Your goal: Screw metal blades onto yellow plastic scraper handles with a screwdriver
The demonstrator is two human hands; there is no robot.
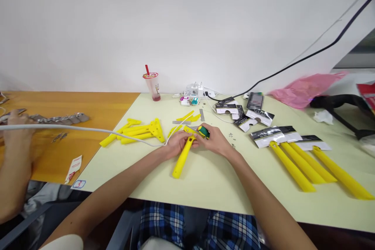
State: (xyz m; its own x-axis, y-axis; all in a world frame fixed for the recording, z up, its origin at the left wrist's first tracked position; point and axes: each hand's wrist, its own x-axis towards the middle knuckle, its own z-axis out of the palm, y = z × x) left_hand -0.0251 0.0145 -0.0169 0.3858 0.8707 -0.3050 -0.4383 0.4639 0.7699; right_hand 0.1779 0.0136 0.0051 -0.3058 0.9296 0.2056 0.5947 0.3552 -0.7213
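My left hand point(175, 144) is closed around the head end of a yellow plastic scraper point(183, 158), whose handle points down toward the table's front edge. My right hand point(216, 140) grips a short screwdriver point(204, 131) with a green and yellow handle, close to the scraper's head; where its tip rests is hidden by the fingers. Just beyond my hands lie loose yellow head pieces point(191, 117) and a grey metal blade point(202, 115). Several yellow scraper handles point(137, 131) are piled left of my left hand. Small screws point(231, 136) are scattered right of my right hand.
Packaged yellow scrapers point(295, 164) lie at the right, with black-and-white header cards point(240, 119) behind. A drink cup point(152, 88) and a power strip point(195, 90) stand near the wall. A white cable point(88, 128) crosses my left hand. Another person's hand point(17, 125) is at the left.
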